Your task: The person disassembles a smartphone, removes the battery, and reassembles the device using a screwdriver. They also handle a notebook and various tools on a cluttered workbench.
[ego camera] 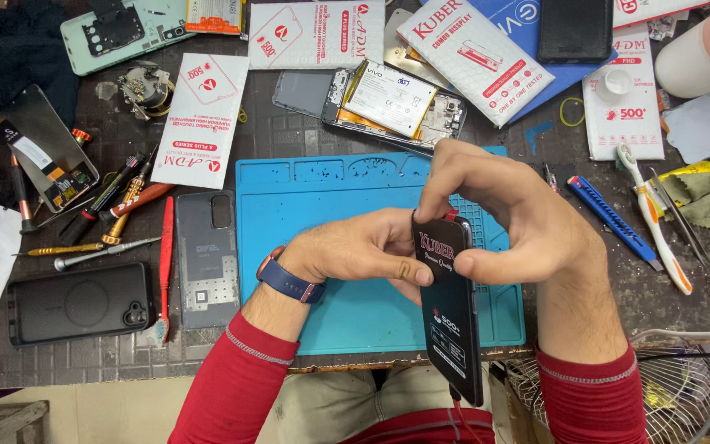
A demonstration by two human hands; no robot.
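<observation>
Blue mat (306, 205), opened phone (388, 103), screwdrivers (117, 197)

A single head-worn camera looks steeply down, almost straight onto a dark work table (289, 136), from close above the person's own lap. The view faces away from the body: red sleeves enter from six o'clock, and the table's far side runs along twelve o'clock. The blue work mat (322, 214) lies near the centre, with the left hand (363, 247) and right hand (495, 210) just in front of the lens, large in the picture. A wire fan guard (667, 386) cuts in at five o'clock. No second view overlaps it.
</observation>
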